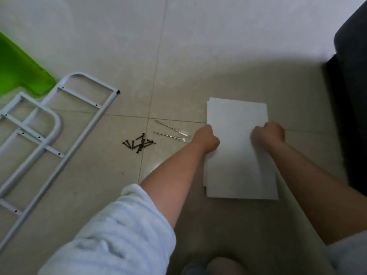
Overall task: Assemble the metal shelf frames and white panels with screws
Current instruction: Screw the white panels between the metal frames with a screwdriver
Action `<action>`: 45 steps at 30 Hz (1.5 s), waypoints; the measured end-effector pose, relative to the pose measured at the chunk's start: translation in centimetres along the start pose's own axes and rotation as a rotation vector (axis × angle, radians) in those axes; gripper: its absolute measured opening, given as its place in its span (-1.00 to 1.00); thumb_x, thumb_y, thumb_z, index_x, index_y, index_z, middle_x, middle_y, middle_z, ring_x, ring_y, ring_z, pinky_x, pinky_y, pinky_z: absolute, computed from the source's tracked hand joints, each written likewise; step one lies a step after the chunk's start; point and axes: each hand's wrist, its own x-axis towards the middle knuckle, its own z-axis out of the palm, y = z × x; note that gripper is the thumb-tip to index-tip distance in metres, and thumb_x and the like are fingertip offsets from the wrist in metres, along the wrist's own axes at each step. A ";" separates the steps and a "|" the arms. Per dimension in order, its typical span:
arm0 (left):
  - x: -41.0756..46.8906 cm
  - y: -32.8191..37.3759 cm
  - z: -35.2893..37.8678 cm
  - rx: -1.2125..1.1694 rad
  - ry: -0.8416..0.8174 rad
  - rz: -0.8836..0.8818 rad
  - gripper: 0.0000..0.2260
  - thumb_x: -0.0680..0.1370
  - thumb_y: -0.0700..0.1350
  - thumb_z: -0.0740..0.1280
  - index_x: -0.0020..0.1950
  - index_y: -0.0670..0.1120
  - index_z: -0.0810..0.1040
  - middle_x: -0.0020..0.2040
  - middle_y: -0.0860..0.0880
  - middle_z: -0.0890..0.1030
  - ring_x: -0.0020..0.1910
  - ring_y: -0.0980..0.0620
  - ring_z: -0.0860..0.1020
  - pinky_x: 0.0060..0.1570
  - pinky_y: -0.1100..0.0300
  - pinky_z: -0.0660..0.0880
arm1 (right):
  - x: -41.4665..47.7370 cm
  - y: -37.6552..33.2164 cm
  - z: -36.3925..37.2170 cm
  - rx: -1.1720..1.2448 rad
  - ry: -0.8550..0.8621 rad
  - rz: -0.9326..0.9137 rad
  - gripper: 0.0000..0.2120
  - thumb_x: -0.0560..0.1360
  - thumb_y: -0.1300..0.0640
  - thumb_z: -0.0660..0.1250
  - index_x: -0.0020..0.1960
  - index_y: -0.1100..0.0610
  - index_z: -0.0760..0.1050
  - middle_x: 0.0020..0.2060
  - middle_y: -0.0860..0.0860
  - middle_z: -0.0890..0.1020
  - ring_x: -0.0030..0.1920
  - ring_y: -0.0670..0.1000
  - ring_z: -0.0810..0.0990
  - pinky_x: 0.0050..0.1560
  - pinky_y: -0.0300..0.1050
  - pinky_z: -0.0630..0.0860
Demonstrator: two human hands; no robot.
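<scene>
- Now flat between hands: stack of white rectangular panels (238, 167).
- Left hand (207, 138) clenched round left edge; right hand (268, 135), blurred, round right edge.
- Pile of black metal screws (139, 144) left of left hand.

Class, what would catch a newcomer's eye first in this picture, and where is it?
The stack of white panels right of centre, with the left hand and right hand on it. Two overlapping metal frames lie at left, dark screws piled between.
</scene>
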 end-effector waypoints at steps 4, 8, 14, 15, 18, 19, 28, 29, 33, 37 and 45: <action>0.6 -2.6 -0.1 0.424 0.042 0.083 -0.70 0.54 -0.26 0.12 0.26 -0.27 0.39 0.25 -0.22 0.41 0.29 -0.20 0.36 0.22 0.03 0.33 | -0.8 -0.8 2.0 -0.282 0.146 -0.170 -0.64 0.47 0.22 0.18 0.24 0.31 0.38 0.30 0.24 0.36 0.31 0.23 0.34 0.32 0.04 0.32; -1.3 -6.6 -2.7 0.762 0.239 0.114 -0.68 0.55 -0.22 0.15 0.31 -0.19 0.38 0.29 -0.16 0.38 0.30 -0.14 0.31 0.21 0.05 0.30 | -4.4 -3.9 5.5 -0.498 0.114 -0.513 -0.68 0.47 0.22 0.17 0.18 0.32 0.44 0.25 0.23 0.39 0.30 0.21 0.31 0.30 0.05 0.27; -7.2 -19.0 -9.6 0.907 0.304 -0.220 -0.67 0.56 -0.24 0.11 0.32 -0.18 0.39 0.29 -0.15 0.39 0.29 -0.14 0.32 0.23 0.07 0.27 | -14.7 -11.2 13.7 -0.779 -0.040 -1.150 -0.72 0.50 0.22 0.14 0.19 0.24 0.42 0.17 0.16 0.44 0.24 0.16 0.36 0.22 -0.02 0.27; -8.6 -21.4 -10.9 0.909 0.320 -0.277 -0.67 0.56 -0.24 0.10 0.32 -0.18 0.39 0.28 -0.15 0.40 0.29 -0.14 0.33 0.23 0.07 0.28 | -16.4 -12.7 15.0 -0.808 -0.051 -1.211 -0.72 0.51 0.20 0.14 0.20 0.23 0.41 0.18 0.16 0.44 0.26 0.16 0.35 0.23 -0.01 0.26; -13.2 -28.4 -14.0 0.904 0.339 -0.411 -0.68 0.57 -0.21 0.11 0.31 -0.16 0.40 0.27 -0.14 0.42 0.28 -0.13 0.35 0.21 0.08 0.31 | -21.4 -16.5 18.4 -0.844 -0.103 -1.324 -0.73 0.54 0.20 0.11 0.20 0.22 0.39 0.17 0.16 0.44 0.22 0.15 0.37 0.18 -0.03 0.32; -14.7 -30.5 -14.7 0.895 0.329 -0.448 -0.69 0.57 -0.20 0.11 0.31 -0.16 0.39 0.27 -0.14 0.42 0.27 -0.12 0.36 0.20 0.09 0.31 | -22.8 -17.4 19.2 -0.862 -0.137 -1.333 -0.74 0.55 0.20 0.10 0.20 0.22 0.39 0.17 0.16 0.44 0.20 0.15 0.38 0.15 -0.03 0.34; -22.4 -44.7 -16.1 0.548 0.182 -0.666 -0.71 0.58 -0.10 0.14 0.29 -0.07 0.40 0.27 -0.08 0.44 0.25 -0.05 0.42 0.17 0.09 0.36 | -30.2 -20.3 25.7 -0.947 -0.266 -1.302 -0.67 0.57 0.09 0.08 0.29 0.15 0.34 0.21 0.12 0.43 0.22 0.13 0.42 0.20 0.02 0.41; -22.5 -45.5 -15.8 0.523 0.153 -0.672 -0.72 0.58 -0.12 0.13 0.28 -0.07 0.41 0.26 -0.08 0.46 0.23 -0.05 0.44 0.14 0.10 0.38 | -30.8 -20.2 26.6 -0.945 -0.263 -1.299 -0.67 0.57 0.10 0.09 0.31 0.15 0.32 0.23 0.13 0.41 0.24 0.13 0.39 0.22 0.03 0.39; -22.5 -47.6 -14.2 0.444 0.173 -0.613 -0.73 0.60 -0.19 0.07 0.26 -0.13 0.42 0.22 -0.10 0.47 0.18 -0.05 0.47 0.08 0.11 0.43 | -32.7 -18.2 30.0 -1.118 -0.299 -1.456 -0.62 0.55 0.08 0.12 0.36 0.09 0.27 0.32 0.08 0.33 0.34 0.12 0.27 0.34 0.06 0.22; -23.2 -48.7 -14.0 0.494 0.292 -0.504 -0.78 0.62 -0.15 0.05 0.19 -0.11 0.41 0.15 -0.09 0.48 0.11 -0.04 0.48 -0.01 0.13 0.43 | -32.9 -17.9 32.1 -1.216 -0.180 -1.633 -0.73 0.53 0.13 0.20 0.20 0.16 0.44 0.14 0.13 0.47 0.17 0.15 0.43 0.29 0.07 0.25; -23.9 -46.2 -15.3 0.431 0.617 -0.195 -0.84 0.54 -0.13 0.29 -0.16 -0.22 0.50 -0.24 -0.17 0.56 -0.40 -0.15 0.56 -0.50 0.16 0.39 | -28.3 -20.8 30.0 -1.359 -0.028 -2.077 -0.71 0.00 0.10 0.60 -0.36 0.05 0.58 -0.42 -0.02 0.57 -0.46 -0.01 0.52 -0.44 -0.26 0.40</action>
